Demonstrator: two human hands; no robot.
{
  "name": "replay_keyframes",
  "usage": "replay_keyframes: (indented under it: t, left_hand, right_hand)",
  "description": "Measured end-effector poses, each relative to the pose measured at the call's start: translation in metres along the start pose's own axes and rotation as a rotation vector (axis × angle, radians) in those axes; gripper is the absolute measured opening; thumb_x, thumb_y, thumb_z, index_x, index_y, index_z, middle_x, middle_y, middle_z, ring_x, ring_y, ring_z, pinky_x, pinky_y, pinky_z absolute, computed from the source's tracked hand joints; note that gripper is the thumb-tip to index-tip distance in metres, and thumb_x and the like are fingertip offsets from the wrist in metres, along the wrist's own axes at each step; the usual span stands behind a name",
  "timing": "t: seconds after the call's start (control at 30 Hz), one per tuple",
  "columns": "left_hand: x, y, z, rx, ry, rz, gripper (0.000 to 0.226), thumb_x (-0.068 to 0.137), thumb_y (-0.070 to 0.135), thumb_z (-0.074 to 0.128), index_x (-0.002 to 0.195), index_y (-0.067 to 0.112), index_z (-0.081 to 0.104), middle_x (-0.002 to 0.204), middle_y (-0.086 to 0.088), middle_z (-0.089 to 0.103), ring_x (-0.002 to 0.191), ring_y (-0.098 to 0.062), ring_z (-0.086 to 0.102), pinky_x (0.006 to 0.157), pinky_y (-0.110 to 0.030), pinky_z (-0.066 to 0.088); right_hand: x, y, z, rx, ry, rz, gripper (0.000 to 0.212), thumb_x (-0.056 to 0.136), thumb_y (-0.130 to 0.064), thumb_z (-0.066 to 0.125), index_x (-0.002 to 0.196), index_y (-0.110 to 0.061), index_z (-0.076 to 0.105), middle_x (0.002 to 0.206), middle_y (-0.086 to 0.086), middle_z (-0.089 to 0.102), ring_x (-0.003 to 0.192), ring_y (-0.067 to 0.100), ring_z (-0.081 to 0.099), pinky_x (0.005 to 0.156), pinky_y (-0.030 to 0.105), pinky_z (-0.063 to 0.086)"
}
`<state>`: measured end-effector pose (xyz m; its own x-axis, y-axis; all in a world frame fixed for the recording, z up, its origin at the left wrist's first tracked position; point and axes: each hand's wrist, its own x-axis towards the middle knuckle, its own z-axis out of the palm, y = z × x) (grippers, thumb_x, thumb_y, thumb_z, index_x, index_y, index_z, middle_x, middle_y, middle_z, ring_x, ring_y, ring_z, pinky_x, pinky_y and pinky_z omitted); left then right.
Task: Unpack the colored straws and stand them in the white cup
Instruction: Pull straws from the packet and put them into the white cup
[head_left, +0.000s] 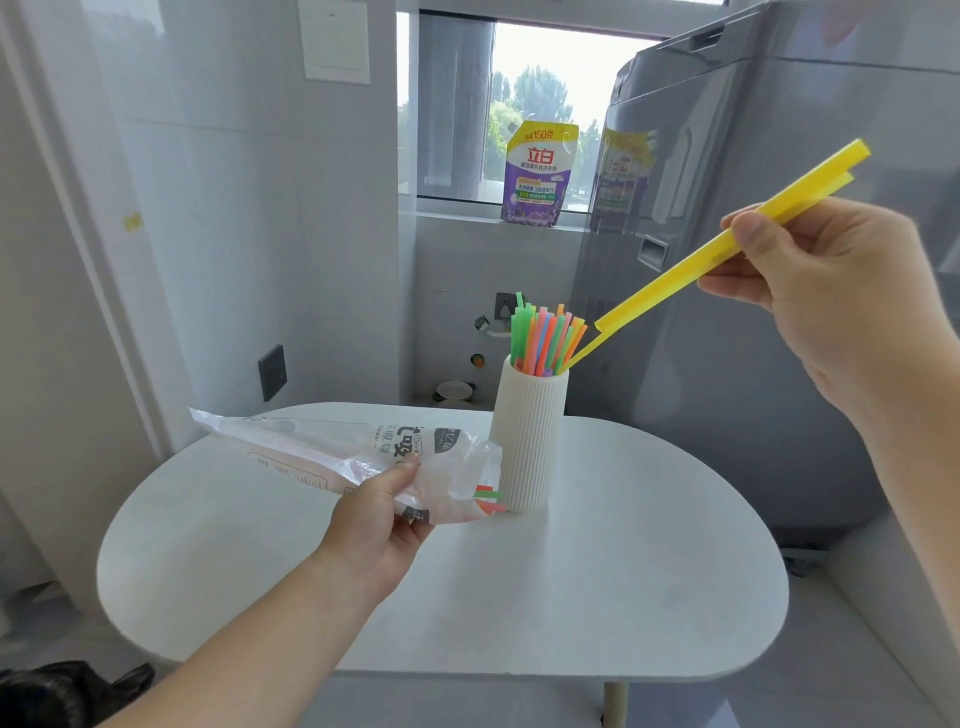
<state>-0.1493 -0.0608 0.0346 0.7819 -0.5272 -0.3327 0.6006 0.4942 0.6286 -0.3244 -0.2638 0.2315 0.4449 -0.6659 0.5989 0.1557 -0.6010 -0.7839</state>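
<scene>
A ribbed white cup stands upright on the round white table, holding several green, orange, pink and blue straws. My right hand pinches two yellow straws that slant down to the left; the lower tip of one touches the cup's right rim. My left hand holds a clear plastic straw bag by its lower edge, left of the cup. A few green and orange straw ends poke out of the bag's mouth beside the cup's base.
A grey washing machine stands close behind and right of the table. A purple and yellow detergent pouch sits on the window sill. Tiled wall rises on the left. A dark object lies at the bottom left.
</scene>
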Motion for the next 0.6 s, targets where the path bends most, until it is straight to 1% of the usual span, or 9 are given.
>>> replay_keyframes:
  t: [0.07, 0.17, 0.27, 0.37, 0.43, 0.5, 0.6]
  left_hand:
    - [0.000, 0.001, 0.000, -0.005, 0.003, -0.001, 0.022, 0.096, 0.001, 0.061, 0.117, 0.006, 0.066, 0.107, -0.010, 0.078, 0.090, -0.022, 0.075, 0.053, -0.030, 0.061]
    - [-0.001, 0.001, 0.000, -0.007, -0.004, 0.001, 0.023, 0.097, 0.001, 0.061, 0.118, 0.006, 0.066, 0.105, -0.009, 0.078, 0.087, -0.021, 0.076, 0.053, -0.030, 0.061]
    - [0.000, 0.001, -0.001, -0.007, -0.012, 0.005, 0.026, 0.097, 0.001, 0.061, 0.121, 0.006, 0.065, 0.106, -0.009, 0.078, 0.087, -0.021, 0.076, 0.053, -0.031, 0.061]
    - [0.001, 0.001, -0.001, -0.011, -0.024, 0.010, 0.028, 0.096, 0.001, 0.061, 0.124, 0.005, 0.065, 0.105, -0.008, 0.078, 0.081, -0.020, 0.077, 0.054, -0.031, 0.062]
    - [0.002, 0.000, -0.002, -0.003, -0.026, 0.009, 0.031, 0.096, 0.001, 0.061, 0.127, 0.004, 0.064, 0.108, -0.010, 0.077, 0.089, -0.022, 0.076, 0.055, -0.032, 0.063]
    - [0.002, 0.000, -0.002, 0.002, -0.027, 0.007, 0.032, 0.096, 0.001, 0.061, 0.128, 0.003, 0.064, 0.113, -0.011, 0.077, 0.096, -0.024, 0.074, 0.058, -0.033, 0.063]
    - [0.003, -0.001, -0.002, 0.004, -0.032, 0.006, 0.032, 0.096, 0.001, 0.061, 0.128, 0.004, 0.064, 0.114, -0.011, 0.077, 0.095, -0.023, 0.074, 0.058, -0.033, 0.063]
  right_hand:
    - [0.002, 0.000, 0.002, -0.010, 0.001, 0.003, 0.016, 0.099, -0.017, 0.061, 0.087, -0.018, 0.071, 0.083, 0.002, 0.074, 0.079, 0.018, 0.076, 0.080, 0.032, 0.062]
    - [0.004, -0.002, 0.004, -0.022, 0.002, 0.001, 0.015, 0.099, -0.018, 0.061, 0.088, -0.018, 0.071, 0.084, 0.002, 0.074, 0.079, 0.017, 0.077, 0.079, 0.030, 0.062]
    - [0.007, -0.005, 0.005, -0.026, 0.003, 0.003, 0.014, 0.099, -0.018, 0.061, 0.090, -0.018, 0.071, 0.086, 0.001, 0.074, 0.080, 0.017, 0.077, 0.079, 0.029, 0.062]
    - [0.008, -0.006, 0.008, -0.045, -0.013, 0.011, 0.015, 0.099, -0.018, 0.061, 0.088, -0.019, 0.070, 0.086, 0.001, 0.074, 0.078, 0.017, 0.077, 0.078, 0.029, 0.062]
    - [0.009, -0.006, 0.011, -0.067, -0.021, 0.019, 0.013, 0.099, -0.018, 0.061, 0.089, -0.017, 0.070, 0.085, 0.001, 0.074, 0.076, 0.015, 0.076, 0.075, 0.027, 0.062]
    - [0.013, -0.005, 0.016, -0.088, -0.032, 0.025, 0.012, 0.099, -0.019, 0.062, 0.091, -0.016, 0.070, 0.086, 0.003, 0.075, 0.076, 0.015, 0.076, 0.076, 0.030, 0.063]
    - [0.021, -0.003, 0.026, -0.148, -0.074, 0.052, 0.013, 0.098, -0.022, 0.062, 0.092, -0.016, 0.071, 0.087, 0.003, 0.076, 0.076, 0.017, 0.077, 0.081, 0.036, 0.062]
